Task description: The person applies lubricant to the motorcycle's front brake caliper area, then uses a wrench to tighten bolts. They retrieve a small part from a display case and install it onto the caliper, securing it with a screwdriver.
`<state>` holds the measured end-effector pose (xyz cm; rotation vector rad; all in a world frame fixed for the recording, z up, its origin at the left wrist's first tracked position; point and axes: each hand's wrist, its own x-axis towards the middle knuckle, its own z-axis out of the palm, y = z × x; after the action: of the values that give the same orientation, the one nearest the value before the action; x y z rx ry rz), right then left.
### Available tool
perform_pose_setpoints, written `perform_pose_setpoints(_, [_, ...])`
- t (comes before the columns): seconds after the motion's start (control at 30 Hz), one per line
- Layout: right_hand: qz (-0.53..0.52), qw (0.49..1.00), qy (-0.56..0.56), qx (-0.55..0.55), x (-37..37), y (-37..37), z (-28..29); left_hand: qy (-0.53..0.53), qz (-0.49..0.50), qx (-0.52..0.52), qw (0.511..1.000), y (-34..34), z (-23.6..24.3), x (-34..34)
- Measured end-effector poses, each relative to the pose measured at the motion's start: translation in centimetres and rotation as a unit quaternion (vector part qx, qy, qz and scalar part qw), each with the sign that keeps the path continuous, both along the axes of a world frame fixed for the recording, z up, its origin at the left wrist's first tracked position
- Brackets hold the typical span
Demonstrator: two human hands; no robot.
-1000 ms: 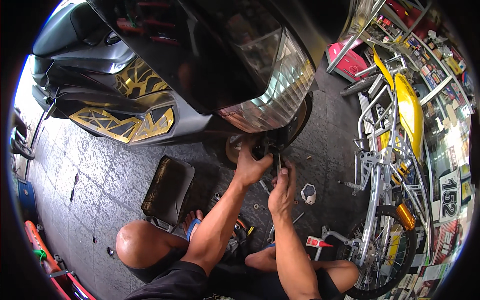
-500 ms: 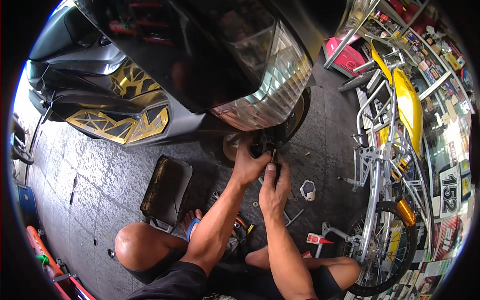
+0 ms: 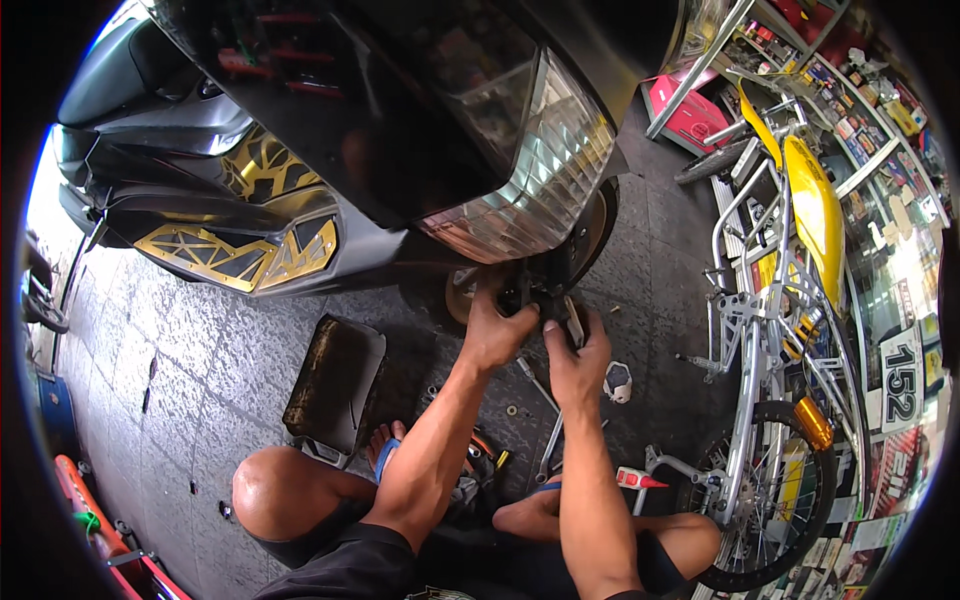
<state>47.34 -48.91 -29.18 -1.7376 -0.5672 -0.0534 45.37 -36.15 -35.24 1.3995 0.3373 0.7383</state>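
My left hand (image 3: pixel 497 328) is closed around a dark part that looks like the brake caliper (image 3: pixel 515 298), low beside the scooter's front wheel (image 3: pixel 596 238). Some of its fingers are hidden behind that part. Just to the right, my right hand (image 3: pixel 578 362) pinches a small flat piece like a brake pad (image 3: pixel 575 320) between thumb and fingers, held upright and apart from the caliper. The black scooter's (image 3: pixel 400 120) front and its clear headlight (image 3: pixel 540 190) hang over both hands.
A black tray (image 3: pixel 335 385) with a thin rod in it stands left of my arms. On the floor lie a long wrench (image 3: pixel 550 445), a washer (image 3: pixel 512 410), a white-and-dark part (image 3: pixel 618 382) and a red-tipped bottle (image 3: pixel 640 479). A yellow motorcycle frame (image 3: pixel 815 215) stands at the right.
My right hand has moved slightly right, away from my left hand, turning the flat piece so more of its face shows. My left hand stays at the caliper.
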Motion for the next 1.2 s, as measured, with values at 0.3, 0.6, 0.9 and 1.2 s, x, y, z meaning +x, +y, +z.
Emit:
perform_pose_setpoints(0.3, [0.058, 0.989, -0.094, -0.097, 2.3, -0.2, 0.8, -0.034, -0.019, -0.021, 0.999, 0.1, 1.8, -0.4])
perform_pose_setpoints(0.6, [0.087, 0.976, -0.167, -0.113, 2.7, -0.2, 1.3, -0.025, -0.009, -0.016, 1.0, 0.2, 1.8, -0.4])
perform_pose_setpoints(0.9, [0.107, 0.958, -0.214, -0.157, 3.5, -0.4, 1.7, -0.042, -0.016, -0.025, 0.999, 0.3, 2.0, -0.3])
perform_pose_setpoints(1.2, [0.148, 0.934, -0.263, -0.191, 4.4, -0.8, 3.1, -0.045, -0.014, -0.034, 0.998, 0.0, 3.2, -0.7])
